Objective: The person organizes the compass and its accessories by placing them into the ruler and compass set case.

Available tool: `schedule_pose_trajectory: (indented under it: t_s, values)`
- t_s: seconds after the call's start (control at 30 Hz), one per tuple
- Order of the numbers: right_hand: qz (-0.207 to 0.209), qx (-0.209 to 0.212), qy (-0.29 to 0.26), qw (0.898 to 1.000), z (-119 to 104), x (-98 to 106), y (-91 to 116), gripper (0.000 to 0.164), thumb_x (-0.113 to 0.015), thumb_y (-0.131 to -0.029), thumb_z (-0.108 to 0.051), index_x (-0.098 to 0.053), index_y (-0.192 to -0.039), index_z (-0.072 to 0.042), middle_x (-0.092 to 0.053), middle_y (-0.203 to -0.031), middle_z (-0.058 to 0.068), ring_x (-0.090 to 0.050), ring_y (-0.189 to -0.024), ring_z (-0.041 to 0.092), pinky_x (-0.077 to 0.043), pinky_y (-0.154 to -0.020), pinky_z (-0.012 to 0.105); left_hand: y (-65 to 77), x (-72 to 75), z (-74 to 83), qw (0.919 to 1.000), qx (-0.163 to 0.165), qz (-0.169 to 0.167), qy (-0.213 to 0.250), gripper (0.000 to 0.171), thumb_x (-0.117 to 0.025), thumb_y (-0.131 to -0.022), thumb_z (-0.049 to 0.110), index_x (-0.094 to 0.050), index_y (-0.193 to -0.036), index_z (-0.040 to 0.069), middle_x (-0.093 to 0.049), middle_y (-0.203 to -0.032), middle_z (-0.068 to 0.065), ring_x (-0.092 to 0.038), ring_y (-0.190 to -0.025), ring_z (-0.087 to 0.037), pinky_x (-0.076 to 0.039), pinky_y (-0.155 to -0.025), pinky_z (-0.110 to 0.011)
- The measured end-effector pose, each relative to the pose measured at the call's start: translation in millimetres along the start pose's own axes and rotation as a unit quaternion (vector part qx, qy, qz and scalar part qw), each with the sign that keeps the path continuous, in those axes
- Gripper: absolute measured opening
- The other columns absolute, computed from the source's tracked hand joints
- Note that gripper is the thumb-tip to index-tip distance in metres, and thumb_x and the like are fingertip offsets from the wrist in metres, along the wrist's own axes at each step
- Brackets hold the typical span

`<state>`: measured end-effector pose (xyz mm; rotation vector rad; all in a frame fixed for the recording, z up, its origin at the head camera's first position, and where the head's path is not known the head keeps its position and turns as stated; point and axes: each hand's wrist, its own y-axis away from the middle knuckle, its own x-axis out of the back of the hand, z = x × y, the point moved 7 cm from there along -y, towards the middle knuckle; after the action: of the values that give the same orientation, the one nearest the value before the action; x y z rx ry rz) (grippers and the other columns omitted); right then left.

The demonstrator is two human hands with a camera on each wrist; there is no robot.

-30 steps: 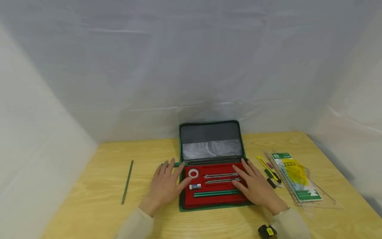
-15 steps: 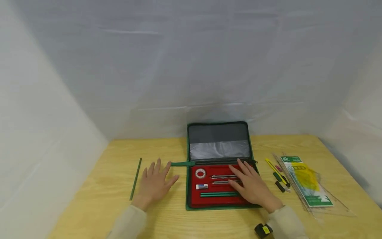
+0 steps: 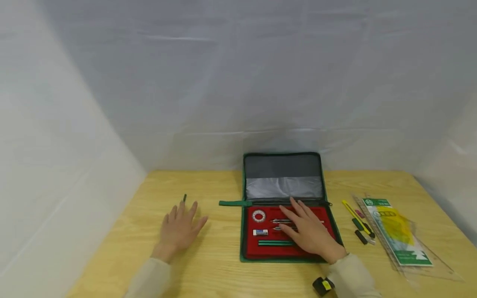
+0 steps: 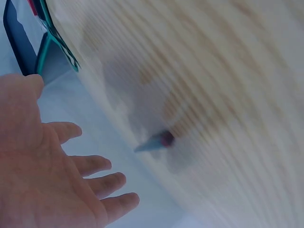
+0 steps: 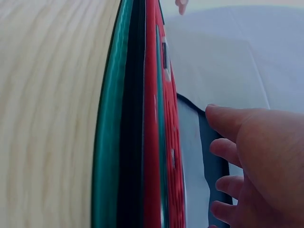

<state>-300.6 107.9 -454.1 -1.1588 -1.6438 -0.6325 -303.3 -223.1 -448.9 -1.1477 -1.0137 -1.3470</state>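
My left hand point(image 3: 178, 232) is spread over the table left of the case, its fingers overlapping a dark green pencil point(image 3: 184, 198); most of that pencil is hidden in the head view. The left wrist view shows the hand point(image 4: 57, 175) holding nothing, the pencil point(image 4: 156, 141) lying beyond the fingertips. My right hand point(image 3: 311, 231) hovers with extended fingers over the red tray point(image 3: 257, 251) of an open green zip case point(image 3: 281, 163). Beneath it lie silver drawing instruments point(image 3: 277, 221) and two green pencils point(image 3: 273, 243). A white ring point(image 3: 254, 216) and an eraser point(image 3: 260, 232) sit at the tray's left.
On the right lie a yellow cutter knife point(image 3: 350, 209), several small dark pieces point(image 3: 360, 237), and clear rulers point(image 3: 439, 265) under a green-and-white packet point(image 3: 410, 257). A black tape measure point(image 3: 322, 285) is near the right sleeve. A green strap point(image 3: 232, 203) sticks out left from the case.
My left hand has moved left, away from the case's edge and over to the green pencil. My right hand stays over the tray, slightly further left across it. The head view has shifted left.
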Motion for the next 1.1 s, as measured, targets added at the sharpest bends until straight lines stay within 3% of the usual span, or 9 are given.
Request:
schedule_pose_trajectory:
  t_s: [0.3, 0.47, 0.67, 0.77, 0.87, 1.1]
  values:
    - [-0.020, 0.001, -0.006, 1.000, -8, -9, -6, 0.058, -0.043, -0.090, -0.052, -0.033, -0.140, -0.024, -0.016, -0.151, 0.013, -0.013, -0.135, 0.035, -0.018, -0.105, 0.056, 9.6, 2.5, -21.5, 0.9998, 0.022, -0.001, 0.002, 0.073, -0.022, -0.091, 0.062, -0.027, -0.141, 0.008, -0.021, -0.142, -0.033, -0.019, -0.126, -0.054, -0.021, -0.098, -0.065]
    - [-0.024, 0.004, -0.016, 1.000, -11, -12, -7, 0.058, -0.043, -0.090, -0.052, -0.033, -0.140, -0.025, -0.016, -0.151, 0.012, -0.013, -0.136, 0.035, -0.017, -0.106, 0.055, 14.3, 4.3, -29.2, 0.9993, 0.035, -0.007, 0.006, 0.071, -0.031, -0.093, 0.054, -0.029, -0.136, -0.003, -0.034, -0.134, -0.034, -0.034, -0.116, -0.052, -0.036, -0.089, -0.062]
    - [-0.025, 0.007, -0.020, 0.999, -12, -15, -7, 0.057, -0.042, -0.090, -0.052, -0.034, -0.139, -0.025, -0.016, -0.151, 0.012, -0.014, -0.135, 0.035, -0.019, -0.105, 0.055, 18.8, 7.3, -37.3, 0.9980, 0.053, -0.016, 0.030, 0.051, -0.054, -0.086, 0.030, -0.045, -0.118, -0.010, -0.048, -0.109, -0.030, -0.048, -0.094, -0.041, -0.045, -0.075, -0.052]
    - [-0.023, 0.008, -0.020, 1.000, -12, -15, -6, 0.057, -0.042, -0.090, -0.052, -0.034, -0.139, -0.024, -0.016, -0.151, 0.012, -0.015, -0.135, 0.035, -0.020, -0.105, 0.055, 17.4, 9.8, -39.6, 0.9982, 0.050, -0.011, 0.031, 0.033, -0.059, -0.083, 0.023, -0.055, -0.096, -0.007, -0.051, -0.093, -0.022, -0.050, -0.077, -0.031, -0.046, -0.064, -0.043]
    - [-0.022, 0.009, -0.024, 0.999, -11, -14, -5, 0.057, -0.043, -0.090, -0.052, -0.036, -0.138, -0.023, -0.017, -0.151, 0.012, -0.016, -0.135, 0.035, -0.021, -0.104, 0.056, 14.4, 10.9, -41.6, 0.9976, 0.052, -0.010, 0.045, 0.022, -0.059, -0.081, 0.020, -0.054, -0.079, -0.001, -0.051, -0.079, -0.015, -0.048, -0.064, -0.024, -0.043, -0.054, -0.037]
    - [-0.022, 0.005, -0.026, 0.999, -8, -13, -2, 0.056, -0.045, -0.090, -0.051, -0.038, -0.138, -0.022, -0.017, -0.151, 0.012, -0.017, -0.134, 0.036, -0.023, -0.103, 0.056, 9.4, 10.8, -47.7, 0.9931, 0.080, -0.015, 0.085, 0.007, -0.053, -0.080, 0.005, -0.054, -0.080, -0.002, -0.056, -0.070, -0.012, -0.050, -0.058, -0.021, -0.043, -0.051, -0.034]
